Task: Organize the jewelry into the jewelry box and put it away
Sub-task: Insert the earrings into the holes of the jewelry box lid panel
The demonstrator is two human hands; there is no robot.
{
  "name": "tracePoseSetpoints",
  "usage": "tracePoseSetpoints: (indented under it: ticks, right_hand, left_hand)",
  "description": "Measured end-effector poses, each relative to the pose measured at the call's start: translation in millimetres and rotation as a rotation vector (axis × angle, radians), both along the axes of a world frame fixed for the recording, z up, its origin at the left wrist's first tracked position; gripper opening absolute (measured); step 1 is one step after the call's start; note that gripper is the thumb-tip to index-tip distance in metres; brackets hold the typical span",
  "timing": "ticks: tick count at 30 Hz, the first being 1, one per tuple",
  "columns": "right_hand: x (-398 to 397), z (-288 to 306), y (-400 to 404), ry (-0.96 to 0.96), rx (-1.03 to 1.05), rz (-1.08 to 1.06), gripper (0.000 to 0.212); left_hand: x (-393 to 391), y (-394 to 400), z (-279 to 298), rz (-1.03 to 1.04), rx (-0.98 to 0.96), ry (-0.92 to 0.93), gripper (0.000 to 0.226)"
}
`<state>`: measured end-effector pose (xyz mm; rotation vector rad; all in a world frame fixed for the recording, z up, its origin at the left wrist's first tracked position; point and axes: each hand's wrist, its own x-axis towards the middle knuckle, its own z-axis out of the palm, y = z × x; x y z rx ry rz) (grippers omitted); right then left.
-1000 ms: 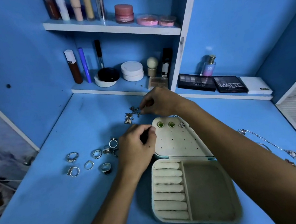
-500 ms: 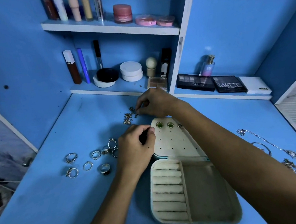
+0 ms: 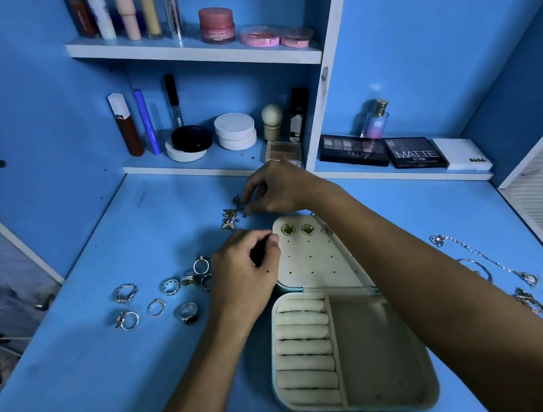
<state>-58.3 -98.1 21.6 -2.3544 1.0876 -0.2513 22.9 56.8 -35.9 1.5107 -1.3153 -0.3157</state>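
A cluster of rings [image 3: 158, 298] lies on the left of the blue desk [image 3: 79, 386]. Just right of them the left hand [image 3: 246, 274] rests with fingers curled against the left edge of the jewelry box's lid; whether it holds anything cannot be told. Above it, small butterfly earrings [image 3: 230, 216] lie on the desk, and the right hand [image 3: 278, 191] reaches across with fingertips pinched at them. The jewelry box [image 3: 382, 347] lies open at centre, two green earrings [image 3: 297, 229] pinned in its lid. Chains [image 3: 488, 263] lie far right
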Motion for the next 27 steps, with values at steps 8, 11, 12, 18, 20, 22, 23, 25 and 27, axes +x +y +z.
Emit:
tracePoseSetpoints:
  ticks: [8,11,12,18,20,22,23,25,27]
  right_hand:
    - [0,-4,0,-0.035,-0.011,0.01,0.003]
    - [-4,-2,0,-0.038,0.005,-0.006,0.003]
    - [-6,-1,0,-0.037,0.009,-0.013,0.003]
    - [-23,3,3,-0.127,0.018,-0.103,0.006]
    - [-30,3,5,-0.179,0.048,-0.152,0.011]
    - [-38,2,8,-0.263,0.109,-0.207,0.015]
    - [-43,3,9,-0.302,0.133,-0.238,0.015]
    - [-54,4,13,-0.361,0.152,-0.281,0.015]
    - [-65,5,17,-0.406,0.16,-0.308,0.015]
  left_hand:
    - [0,1,1,0.011,-0.006,-0.001,0.018]
    - [0,1,1,0.009,0.001,0.0,0.019]
    - [1,1,1,0.009,0.002,0.0,0.017]
    - [1,1,0,0.004,0.004,-0.003,0.015]
    - [1,1,1,0.002,0.007,0.006,0.018]
    - [1,1,0,0.002,0.012,0.002,0.015]
    - [1,1,0,0.001,0.014,-0.004,0.012]
    - [1,2,0,0.002,0.019,-0.014,0.01]
    - [2,2,0,0.002,0.027,-0.01,0.011]
